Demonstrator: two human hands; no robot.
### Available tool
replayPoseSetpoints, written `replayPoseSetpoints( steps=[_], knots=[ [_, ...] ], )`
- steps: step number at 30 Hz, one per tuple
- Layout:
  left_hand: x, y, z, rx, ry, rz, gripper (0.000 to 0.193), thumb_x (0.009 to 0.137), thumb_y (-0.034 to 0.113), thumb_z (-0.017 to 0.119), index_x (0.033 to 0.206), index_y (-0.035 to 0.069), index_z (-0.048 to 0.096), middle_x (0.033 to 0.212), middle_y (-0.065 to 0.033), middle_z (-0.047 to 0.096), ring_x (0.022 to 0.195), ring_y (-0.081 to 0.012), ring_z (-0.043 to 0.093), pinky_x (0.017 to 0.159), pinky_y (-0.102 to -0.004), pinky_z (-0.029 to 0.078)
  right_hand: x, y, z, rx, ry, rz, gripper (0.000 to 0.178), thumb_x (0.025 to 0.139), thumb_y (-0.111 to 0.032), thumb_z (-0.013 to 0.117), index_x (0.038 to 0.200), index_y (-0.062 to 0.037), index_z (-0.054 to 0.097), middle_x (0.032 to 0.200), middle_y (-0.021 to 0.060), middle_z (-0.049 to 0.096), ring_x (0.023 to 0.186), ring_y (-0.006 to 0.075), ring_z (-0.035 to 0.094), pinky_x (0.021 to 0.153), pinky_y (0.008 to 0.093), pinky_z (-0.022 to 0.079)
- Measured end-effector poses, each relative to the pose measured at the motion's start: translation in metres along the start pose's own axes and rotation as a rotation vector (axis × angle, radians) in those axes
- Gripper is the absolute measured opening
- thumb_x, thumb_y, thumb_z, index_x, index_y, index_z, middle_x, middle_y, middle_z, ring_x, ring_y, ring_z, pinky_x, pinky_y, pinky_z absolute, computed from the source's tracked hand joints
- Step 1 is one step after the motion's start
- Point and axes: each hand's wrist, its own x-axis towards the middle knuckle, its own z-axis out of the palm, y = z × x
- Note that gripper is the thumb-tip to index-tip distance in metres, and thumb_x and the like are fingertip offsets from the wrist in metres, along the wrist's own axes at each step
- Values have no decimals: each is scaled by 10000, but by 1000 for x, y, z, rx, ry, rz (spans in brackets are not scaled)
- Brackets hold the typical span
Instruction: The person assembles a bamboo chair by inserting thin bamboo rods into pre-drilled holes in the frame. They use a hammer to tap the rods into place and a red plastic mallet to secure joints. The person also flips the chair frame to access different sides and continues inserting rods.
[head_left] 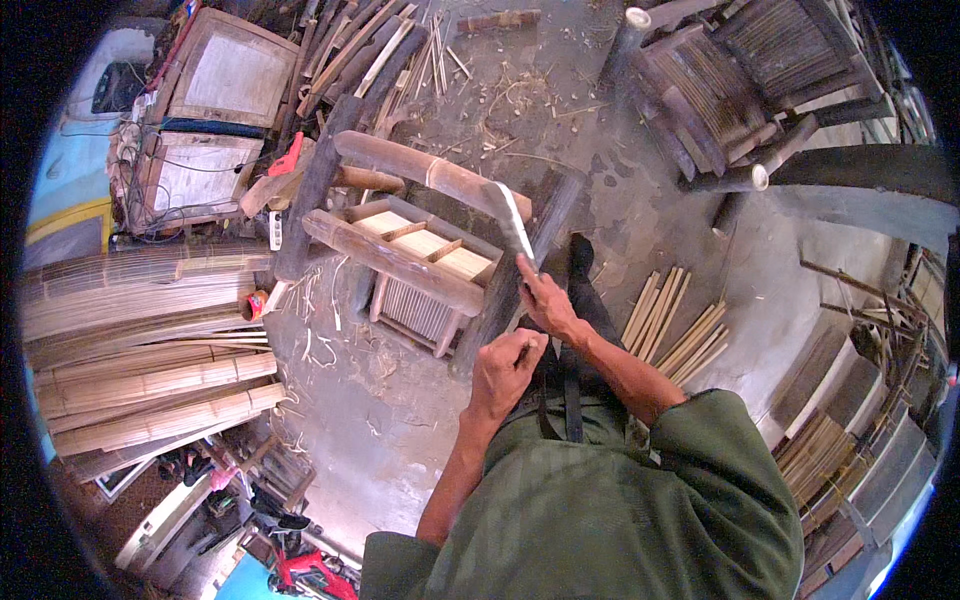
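My right hand [548, 303] is closed round the handle of a broad-bladed knife [512, 222], its pale blade angled up and away over the chair. Just nearer and to the left, my left hand [507, 372] is curled with thumb and fingers pressed together; whatever it may pinch is hidden. Beyond both hands stands a bamboo chair frame [395, 250] with thick brown poles. Inside it show pale slatted panels [425, 243]. The blade overlaps the end of the upper pole in this view; I cannot tell whether they touch.
Cut bamboo strips [670, 320] lie on the floor right of my legs. Long split-bamboo bundles [165, 395] are stacked at left. A dark bamboo chair [710, 95] stands at far right. Shavings litter the concrete floor [375, 430]. A red-handled tool [287, 157] lies by the cabinet panels [225, 75].
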Motion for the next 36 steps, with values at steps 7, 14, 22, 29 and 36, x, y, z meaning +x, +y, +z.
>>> replayPoseSetpoints(
  steps=[7,14,22,29,36],
  knots=[
    [7,-15,-4,-24,155,42,152,891,192,642,893,41,629,693,-105,602,591,-201,585,538,-327,450,-5,7,-68,41,78,-42,671,897,-158,571,1473,-156,227,851,225,533,800,416,555,725,490,452],
    [62,10,0,-315,390,-43,168,951,207,551,978,52,609,772,7,534,663,-91,465,599,-262,414,-8,-12,-128,-47,-10,369,738,785,-411,658,1387,-71,398,953,259,649,905,414,634,779,460,490],
    [150,21,74,-1366,447,-136,190,952,213,546,1002,32,574,744,19,479,690,-77,463,673,-268,425,46,-52,-208,335,-19,-10,906,823,-191,627,1501,-104,32,907,219,663,776,313,665,722,360,505],
    [256,24,164,-361,560,-297,522,907,283,584,1305,-13,421,1166,-194,514,1091,-309,488,952,-414,379,137,65,-275,387,129,155,794,859,-225,632,1490,-88,169,1180,277,590,1090,363,596,899,383,455],
    [201,-95,197,448,241,-839,980,785,358,694,1430,-97,113,1482,-340,103,1399,-444,76,1159,-465,113,275,321,-422,-160,448,324,854,834,-209,587,1470,3,59,881,300,621,739,439,614,667,446,484]
  ],
)
